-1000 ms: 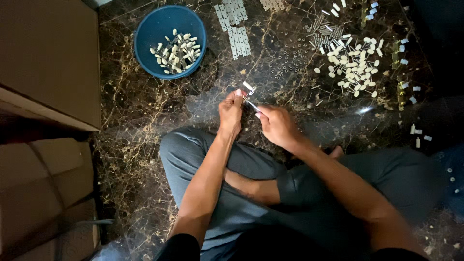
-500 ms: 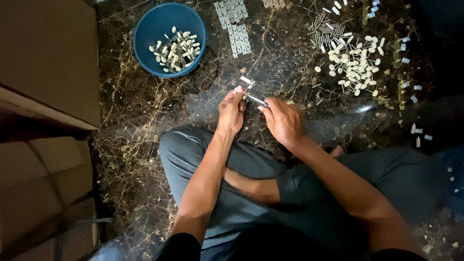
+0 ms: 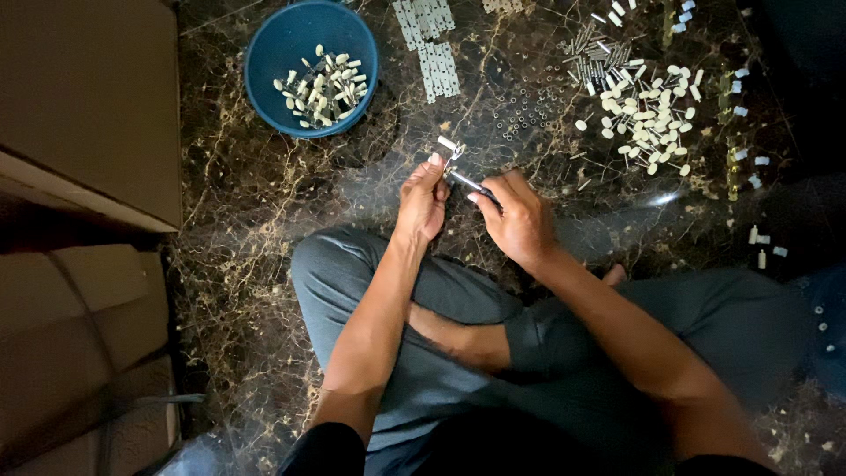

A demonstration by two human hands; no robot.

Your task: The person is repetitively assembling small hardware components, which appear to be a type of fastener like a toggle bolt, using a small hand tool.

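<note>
A small pale part (image 3: 448,145) sits pinched at the fingertips of the left hand (image 3: 421,201), held just above the dark marble floor (image 3: 238,229) in front of the crossed legs. The right hand (image 3: 520,220) is closed around a slim dark tool (image 3: 467,182) whose tip meets that part. Judging from this, the step in hand is fitting or pressing the piece with the tool; the next move seems to call for a steady left pinch and careful alignment of the tip, since the part is tiny and could slip. Ahead and to the left stands a blue bowl (image 3: 264,62) holding a heap of similar pale pieces. To the right a loose scatter of pale pieces (image 3: 648,119) lies on the floor, with small metal pins (image 3: 586,57) beside it and white strips (image 3: 436,62) between bowl and scatter. A cardboard box (image 3: 88,106) stands at the far left.
</note>
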